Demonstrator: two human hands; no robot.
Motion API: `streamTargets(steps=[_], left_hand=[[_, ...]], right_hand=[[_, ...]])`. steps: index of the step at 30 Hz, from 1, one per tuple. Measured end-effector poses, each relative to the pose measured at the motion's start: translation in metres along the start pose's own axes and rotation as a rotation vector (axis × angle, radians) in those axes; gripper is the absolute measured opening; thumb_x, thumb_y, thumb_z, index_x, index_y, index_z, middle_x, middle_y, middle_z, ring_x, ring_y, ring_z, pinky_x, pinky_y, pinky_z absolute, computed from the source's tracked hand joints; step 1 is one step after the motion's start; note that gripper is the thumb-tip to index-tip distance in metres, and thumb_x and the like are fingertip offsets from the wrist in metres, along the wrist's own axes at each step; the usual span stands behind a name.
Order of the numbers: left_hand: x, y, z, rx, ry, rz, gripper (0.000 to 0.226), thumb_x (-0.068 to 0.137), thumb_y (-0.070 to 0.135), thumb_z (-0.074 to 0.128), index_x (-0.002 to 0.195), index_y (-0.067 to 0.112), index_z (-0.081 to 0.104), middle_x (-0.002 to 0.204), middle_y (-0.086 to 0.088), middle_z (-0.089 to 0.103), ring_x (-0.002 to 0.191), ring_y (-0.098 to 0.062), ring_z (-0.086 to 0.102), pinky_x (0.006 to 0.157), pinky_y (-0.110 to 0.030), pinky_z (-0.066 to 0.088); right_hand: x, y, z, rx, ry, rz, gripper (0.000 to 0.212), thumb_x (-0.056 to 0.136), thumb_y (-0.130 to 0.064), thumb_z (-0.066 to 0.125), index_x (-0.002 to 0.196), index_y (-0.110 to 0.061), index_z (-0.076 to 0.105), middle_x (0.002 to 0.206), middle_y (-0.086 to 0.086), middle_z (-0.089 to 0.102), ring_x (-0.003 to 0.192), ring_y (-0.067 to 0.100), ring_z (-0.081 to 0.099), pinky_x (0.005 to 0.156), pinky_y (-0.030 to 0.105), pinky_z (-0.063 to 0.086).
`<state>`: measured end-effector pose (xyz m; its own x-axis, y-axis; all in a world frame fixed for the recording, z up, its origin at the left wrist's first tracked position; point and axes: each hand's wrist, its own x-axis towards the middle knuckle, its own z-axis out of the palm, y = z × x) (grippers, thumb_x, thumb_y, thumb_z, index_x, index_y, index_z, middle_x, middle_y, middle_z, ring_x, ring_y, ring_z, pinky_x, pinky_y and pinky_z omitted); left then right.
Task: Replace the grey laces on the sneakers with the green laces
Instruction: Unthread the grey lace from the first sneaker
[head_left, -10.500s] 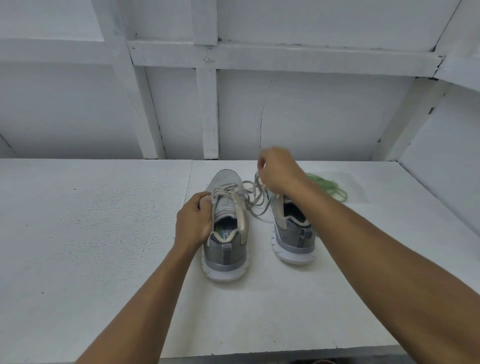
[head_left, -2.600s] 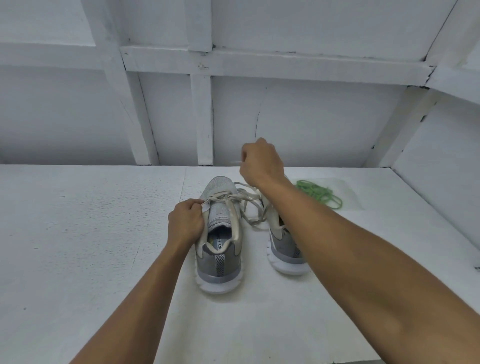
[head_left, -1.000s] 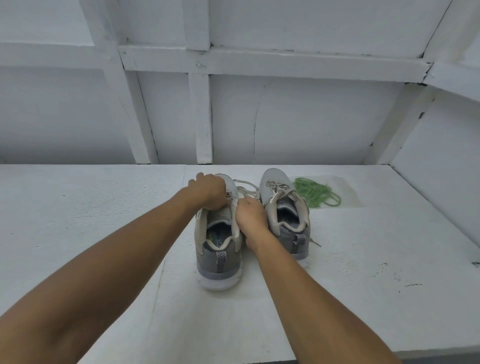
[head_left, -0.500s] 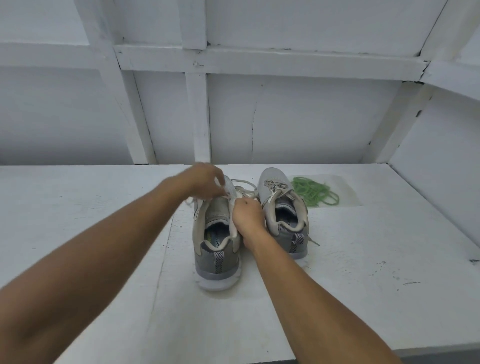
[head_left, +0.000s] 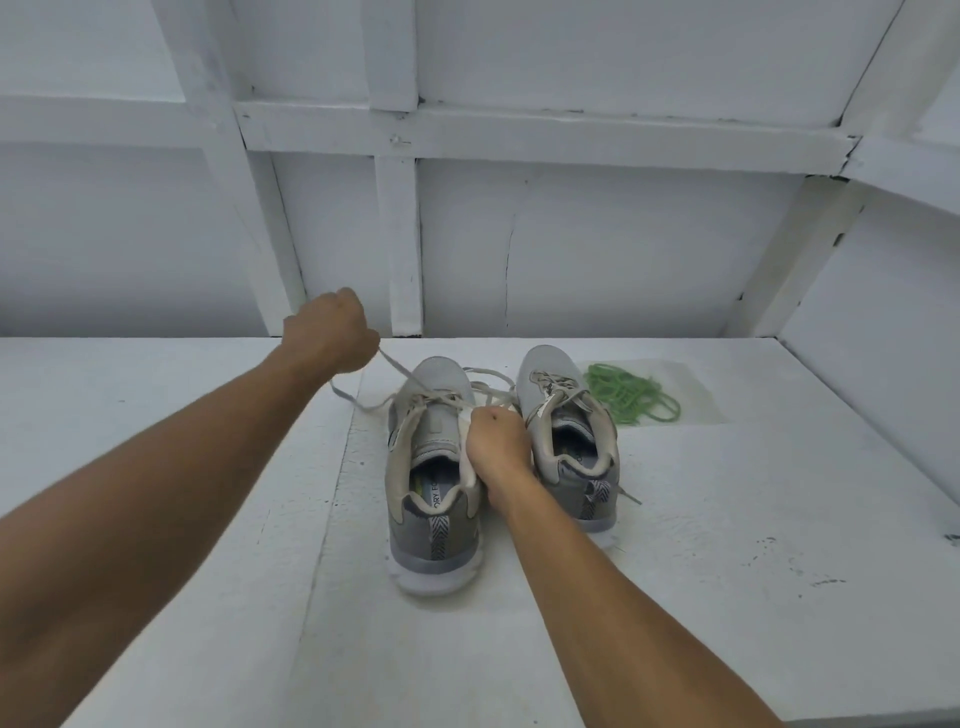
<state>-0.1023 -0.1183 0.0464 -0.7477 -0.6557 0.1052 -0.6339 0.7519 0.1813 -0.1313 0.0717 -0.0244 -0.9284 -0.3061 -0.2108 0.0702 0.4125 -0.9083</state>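
Left hand (head_left: 332, 332) pinches grey lace (head_left: 400, 370), pulling; right hand (head_left: 497, 441) grips sneaker (head_left: 434, 467) collar. Hard tug risks snagging eyelet, tipping shoe.

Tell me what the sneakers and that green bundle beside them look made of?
The sneakers look like matte grey knit fabric, finely textured at the toe, on pale, smooth soles, probably rubber or foam. The green laces seem to be thin soft cord: they lie in limp loops. The exact fibre can't be told.
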Motion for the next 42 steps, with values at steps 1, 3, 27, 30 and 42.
streamTargets(steps=[1, 3, 27, 30, 42], left_hand=[[-0.004, 0.005, 0.002, -0.097, -0.073, 0.039, 0.05, 0.092, 0.03, 0.057, 0.13, 0.002, 0.04, 0.13, -0.021, 0.052, 0.114, -0.038, 0.053, 0.093, -0.042, 0.045], [-0.016, 0.019, 0.01, -0.23, -0.211, 0.18, 0.055, 0.092, 0.032, 0.059, 0.137, 0.007, 0.039, 0.135, -0.017, 0.052, 0.119, -0.034, 0.053, 0.095, -0.037, 0.043], [0.004, -0.007, -0.012, -0.104, -0.115, 0.236, 0.019, 0.085, 0.023, 0.056, 0.085, 0.023, 0.075, 0.092, -0.002, 0.073, 0.089, -0.024, 0.065, 0.084, -0.04, 0.055], [-0.003, -0.009, -0.006, -0.066, -0.122, 0.216, 0.018, 0.084, 0.023, 0.055, 0.082, 0.022, 0.074, 0.091, -0.001, 0.072, 0.09, -0.025, 0.063, 0.082, -0.038, 0.053], [-0.025, -0.007, 0.016, 0.012, -0.237, 0.259, 0.023, 0.091, 0.037, 0.057, 0.102, 0.024, 0.072, 0.116, 0.002, 0.067, 0.108, -0.021, 0.058, 0.092, -0.036, 0.048]], right_hand=[[0.0, -0.001, -0.001, -0.003, 0.003, 0.0, 0.029, 0.099, -0.013, 0.035, 0.1, -0.006, 0.063, 0.095, 0.006, 0.057, 0.088, 0.026, 0.052, 0.073, 0.028, 0.036], [-0.001, -0.002, -0.002, -0.008, 0.002, 0.002, 0.029, 0.099, -0.013, 0.034, 0.103, -0.004, 0.062, 0.095, 0.007, 0.055, 0.088, 0.026, 0.051, 0.073, 0.028, 0.036], [0.006, 0.004, 0.004, -0.002, 0.011, -0.004, 0.023, 0.097, -0.014, 0.037, 0.083, -0.009, 0.055, 0.09, 0.01, 0.058, 0.082, 0.025, 0.049, 0.071, 0.029, 0.035], [0.006, 0.005, 0.004, 0.018, 0.016, -0.006, 0.024, 0.097, -0.015, 0.038, 0.085, -0.01, 0.058, 0.094, 0.011, 0.061, 0.085, 0.026, 0.052, 0.073, 0.03, 0.038], [0.006, 0.006, 0.002, -0.022, 0.01, -0.033, 0.025, 0.097, -0.013, 0.038, 0.083, -0.009, 0.058, 0.091, 0.008, 0.06, 0.085, 0.027, 0.052, 0.072, 0.03, 0.037]])
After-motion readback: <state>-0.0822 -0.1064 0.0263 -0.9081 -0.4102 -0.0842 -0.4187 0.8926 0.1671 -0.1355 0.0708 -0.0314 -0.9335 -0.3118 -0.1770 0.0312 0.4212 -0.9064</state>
